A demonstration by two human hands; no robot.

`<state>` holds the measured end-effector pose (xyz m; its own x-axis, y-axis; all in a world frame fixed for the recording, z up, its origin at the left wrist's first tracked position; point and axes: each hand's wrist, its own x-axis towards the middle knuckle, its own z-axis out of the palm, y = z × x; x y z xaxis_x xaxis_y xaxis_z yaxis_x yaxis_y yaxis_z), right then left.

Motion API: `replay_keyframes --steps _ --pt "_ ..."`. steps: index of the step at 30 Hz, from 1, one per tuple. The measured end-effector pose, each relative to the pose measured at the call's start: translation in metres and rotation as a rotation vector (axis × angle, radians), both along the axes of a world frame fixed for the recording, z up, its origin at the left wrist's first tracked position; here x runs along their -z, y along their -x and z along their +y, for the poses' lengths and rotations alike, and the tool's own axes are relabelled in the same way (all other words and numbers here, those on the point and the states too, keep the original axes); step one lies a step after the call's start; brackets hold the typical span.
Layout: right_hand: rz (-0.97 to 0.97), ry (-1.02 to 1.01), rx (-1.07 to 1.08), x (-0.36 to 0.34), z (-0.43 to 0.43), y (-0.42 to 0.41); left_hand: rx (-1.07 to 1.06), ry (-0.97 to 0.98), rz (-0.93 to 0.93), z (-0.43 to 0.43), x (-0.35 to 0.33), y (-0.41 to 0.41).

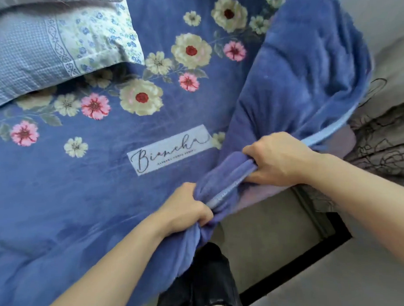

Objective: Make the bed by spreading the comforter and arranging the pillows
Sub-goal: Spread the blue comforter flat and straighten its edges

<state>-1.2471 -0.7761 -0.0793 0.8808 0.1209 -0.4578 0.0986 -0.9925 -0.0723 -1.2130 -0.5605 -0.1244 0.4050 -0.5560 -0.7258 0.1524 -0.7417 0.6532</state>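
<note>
Both hands are closed on the comforter's (303, 64) bunched edge at the bed's near side: left hand (187, 210) fisted low on the gather, right hand (279, 159) gripping it higher up. The comforter lies heaped on the right over the floral sheet (95, 202), so spreading appears barely begun. One pillow (44, 48) sits top left; pillow arranging looks outstanding.
</note>
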Motion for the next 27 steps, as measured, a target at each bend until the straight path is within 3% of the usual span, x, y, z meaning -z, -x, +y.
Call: replay_keyframes --steps 4,6,8,11,13,16,18,21,23,27 --pt "0.347 0.077 0.202 -0.036 -0.020 0.096 0.307 0.018 -0.053 -0.021 -0.004 0.062" --pt "0.409 0.068 0.377 -0.034 -0.025 0.130 0.364 0.055 -0.093 -0.024 -0.002 0.086" --pt "0.486 0.027 0.521 -0.003 -0.021 0.147 0.411 0.046 -0.038 -0.010 0.021 0.107" --pt "0.686 -0.043 0.531 0.086 -0.011 0.168 0.796 -0.074 -0.055 0.023 0.071 0.140" --pt "0.758 -0.078 0.729 0.140 -0.004 0.181 0.841 -0.197 -0.051 0.035 0.100 0.145" --pt "0.416 -0.375 1.134 0.160 -0.003 0.177 0.585 -0.265 -0.038 0.039 0.118 0.132" --pt "0.098 -0.366 1.239 0.154 -0.015 0.166 0.436 -0.216 -0.056 0.030 0.116 0.113" --pt "-0.192 -0.359 1.480 0.134 -0.049 0.148 0.290 -0.058 -0.086 -0.005 0.101 0.082" --pt "-0.305 -0.352 1.623 0.129 -0.078 0.140 0.182 0.021 -0.230 -0.037 0.092 0.061" --pt "-0.411 -0.378 1.793 0.140 -0.141 0.122 0.128 0.120 -0.723 -0.095 0.091 0.026"
